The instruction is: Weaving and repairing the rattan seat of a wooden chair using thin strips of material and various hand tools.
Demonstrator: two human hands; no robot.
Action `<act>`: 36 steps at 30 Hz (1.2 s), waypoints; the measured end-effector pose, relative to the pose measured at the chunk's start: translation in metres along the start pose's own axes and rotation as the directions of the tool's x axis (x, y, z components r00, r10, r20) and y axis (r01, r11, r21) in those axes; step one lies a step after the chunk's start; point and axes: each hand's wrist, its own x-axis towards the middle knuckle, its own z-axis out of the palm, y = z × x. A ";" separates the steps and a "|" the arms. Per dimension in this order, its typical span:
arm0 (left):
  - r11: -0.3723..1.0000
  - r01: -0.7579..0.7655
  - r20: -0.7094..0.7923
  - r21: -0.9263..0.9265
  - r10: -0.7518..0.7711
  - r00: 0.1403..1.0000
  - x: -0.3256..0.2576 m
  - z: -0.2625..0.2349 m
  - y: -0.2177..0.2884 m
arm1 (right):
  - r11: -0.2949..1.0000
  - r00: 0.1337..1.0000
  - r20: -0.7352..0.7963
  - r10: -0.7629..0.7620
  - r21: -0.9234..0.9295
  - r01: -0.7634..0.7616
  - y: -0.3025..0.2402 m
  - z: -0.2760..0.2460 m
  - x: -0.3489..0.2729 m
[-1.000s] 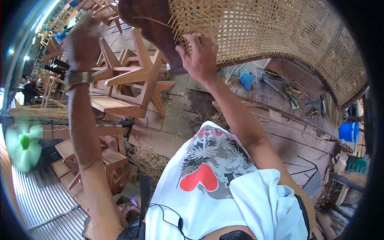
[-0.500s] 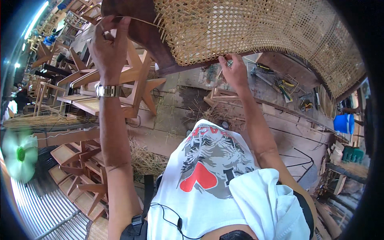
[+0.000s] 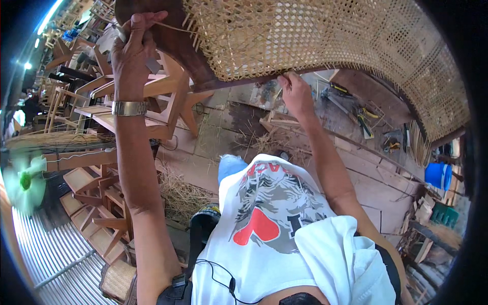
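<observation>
Several wooden frames (image 3: 177, 99) near the left hand (image 3: 134, 48).

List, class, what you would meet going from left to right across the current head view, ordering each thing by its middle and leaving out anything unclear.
White-and-green fan → left hand → loose straw heap → right hand → blue bucket.

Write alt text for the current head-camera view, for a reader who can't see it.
A person's left hand pinches a cane strand running to a woven cane panel on a dark wooden frame; the right hand is at the frame's lower edge. Wooden furniture stands to the left; hand tools lie to the right.
</observation>
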 end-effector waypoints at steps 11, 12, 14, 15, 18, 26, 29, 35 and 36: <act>0.898 0.068 0.193 -0.434 0.019 0.981 0.024 0.003 -0.027 | 0.955 0.950 -0.105 0.294 -0.001 -0.296 0.004 0.020 0.003; 0.863 0.091 0.187 -0.497 0.004 0.982 0.026 0.003 -0.030 | 0.943 0.934 -0.136 0.329 0.005 -0.332 0.006 0.024 0.001; 0.762 0.151 0.281 -0.630 0.042 0.959 0.026 0.003 -0.033 | 0.929 0.909 -0.220 0.353 -0.032 -0.369 0.008 0.032 -0.004; 0.782 0.183 0.319 -0.596 0.021 0.948 0.030 0.001 -0.029 | 0.925 0.906 -0.226 0.358 -0.048 -0.377 0.010 0.032 -0.005; 0.949 -0.098 0.009 -0.301 0.106 0.994 0.027 -0.017 -0.007 | 0.924 0.905 -0.279 0.322 -0.114 -0.364 0.001 0.011 -0.015; 0.965 -0.135 0.509 -0.223 0.234 0.828 -0.051 -0.032 0.003 | 0.809 0.988 0.107 0.113 0.567 -0.154 -0.167 -0.003 -0.070; 0.958 -0.256 0.720 0.128 0.088 0.689 -0.096 -0.005 -0.027 | 0.670 0.981 0.189 -0.035 0.733 -0.117 -0.224 0.016 -0.073; 0.988 0.080 0.751 0.135 -0.155 0.642 -0.112 -0.004 -0.065 | 0.722 0.907 0.331 0.260 0.557 -0.410 -0.222 0.023 -0.077; 0.976 0.174 0.766 0.131 -0.211 0.608 -0.114 -0.005 -0.071 | 0.754 0.923 0.256 0.287 0.533 -0.383 -0.214 0.028 -0.081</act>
